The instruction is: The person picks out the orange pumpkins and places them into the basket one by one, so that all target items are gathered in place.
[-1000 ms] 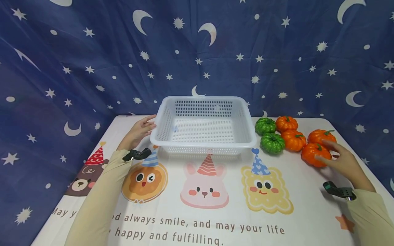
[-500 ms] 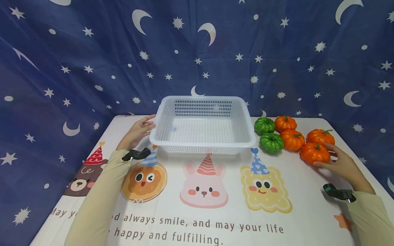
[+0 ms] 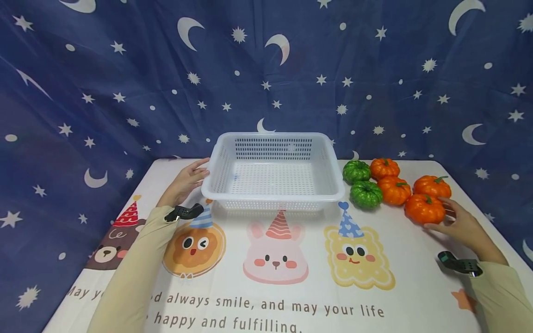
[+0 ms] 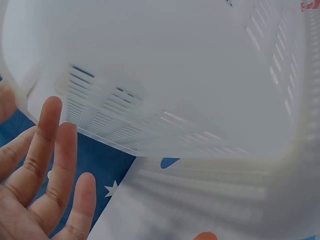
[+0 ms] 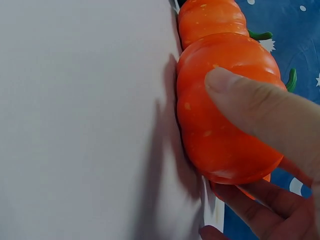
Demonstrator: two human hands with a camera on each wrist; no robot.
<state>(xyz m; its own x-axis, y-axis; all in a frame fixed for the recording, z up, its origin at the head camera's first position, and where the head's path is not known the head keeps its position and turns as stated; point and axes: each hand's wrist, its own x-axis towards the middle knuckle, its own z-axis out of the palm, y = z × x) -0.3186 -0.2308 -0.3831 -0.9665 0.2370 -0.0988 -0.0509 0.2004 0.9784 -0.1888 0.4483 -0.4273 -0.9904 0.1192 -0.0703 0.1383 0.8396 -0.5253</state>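
A front orange pumpkin (image 3: 422, 209), nearest of its cluster to the person, sits on the right side of a cartoon-printed tablecloth (image 3: 420, 277), a right hand (image 3: 464, 226) bent round its outer side, thumb at the front and fingers behind; how firmly they press cannot be told. Just behind it is a second orange pumpkin (image 3: 430, 186), so close that a lift or sideways pull could nudge or roll it. The rind looks smooth and glossy, and a thumb set low might slip, letting the fruit drop or turn. Two more orange pumpkins (image 3: 394, 191) and two green pumpkins (image 3: 366, 194) cluster to the left, within reach of a stray knock if the hand swings low. Beyond them stands a white slotted plastic basket (image 3: 275, 197) with nothing inside; a pumpkin carried too low could catch its rim. The left hand (image 3: 183, 182), fingers apart and extended, is at the basket's left end; contact is unclear, and a push there could shift it. A star-and-moon curtain (image 3: 374, 60) hangs behind.
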